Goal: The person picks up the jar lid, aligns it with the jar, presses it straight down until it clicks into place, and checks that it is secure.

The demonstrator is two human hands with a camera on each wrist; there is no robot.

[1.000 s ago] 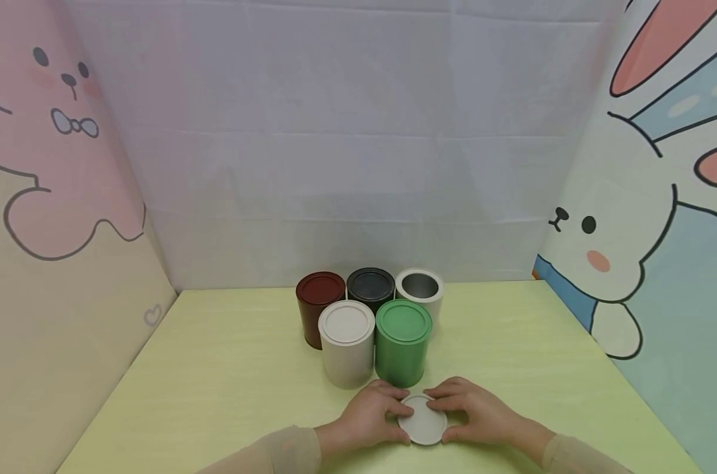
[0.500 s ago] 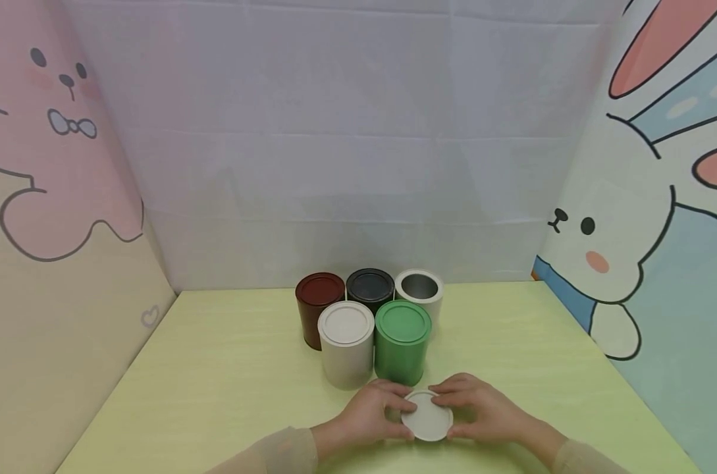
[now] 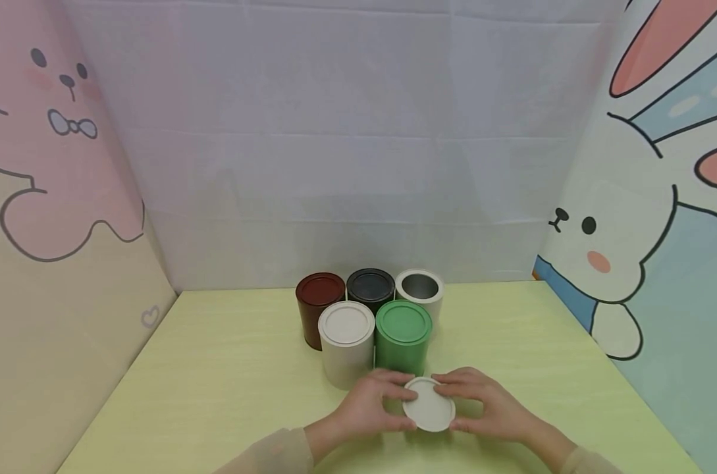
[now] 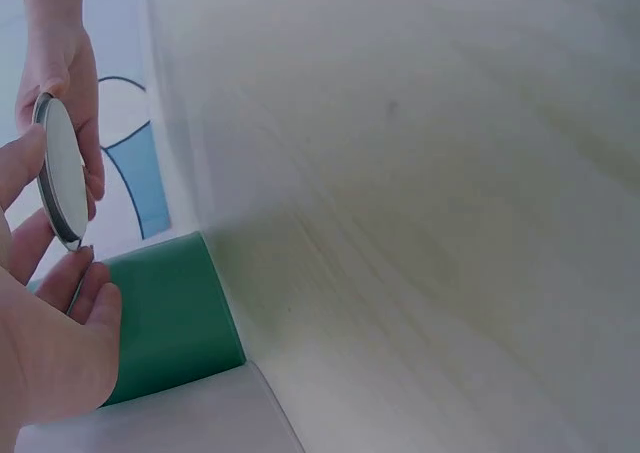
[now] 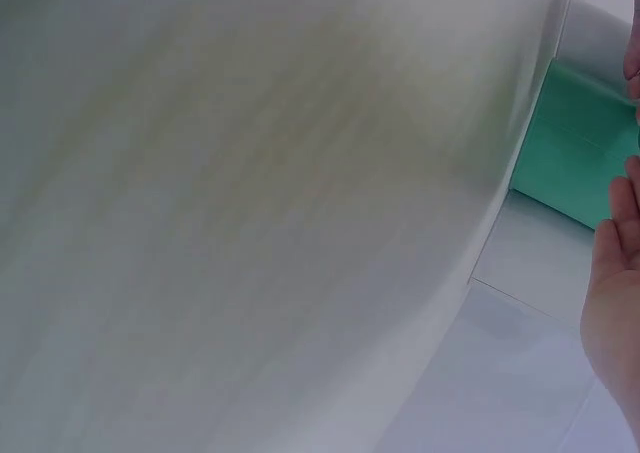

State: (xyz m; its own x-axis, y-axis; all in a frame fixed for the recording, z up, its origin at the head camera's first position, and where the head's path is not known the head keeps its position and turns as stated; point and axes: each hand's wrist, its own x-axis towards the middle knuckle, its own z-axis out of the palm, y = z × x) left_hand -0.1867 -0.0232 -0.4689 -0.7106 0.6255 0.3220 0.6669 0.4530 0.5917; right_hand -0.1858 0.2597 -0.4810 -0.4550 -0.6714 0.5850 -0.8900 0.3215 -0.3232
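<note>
A round white can lid (image 3: 429,405) is held in the air above the table, in front of the cans. My left hand (image 3: 367,409) pinches its left edge between thumb and fingers, and my right hand (image 3: 491,408) pinches the right edge. Seen edge-on in the left wrist view, the lid (image 4: 65,178) has a metallic rim on its underside. Just behind the hands stands a green can (image 3: 402,342) with its lid on. An open white can (image 3: 434,313) behind it shows a dark metallic inside. In the right wrist view the lid is hidden; part of the right hand (image 5: 615,323) shows.
A lidded white can (image 3: 347,362) stands left of the green one. Behind are a dark red can (image 3: 320,313) and a black can (image 3: 370,286), both lidded. The yellow-green table (image 3: 228,368) is bordered by a white back wall and cartoon-printed side walls.
Both hands have raised the lid off the table, bringing it slightly right and toward the cans. The cans have stayed where they were.
</note>
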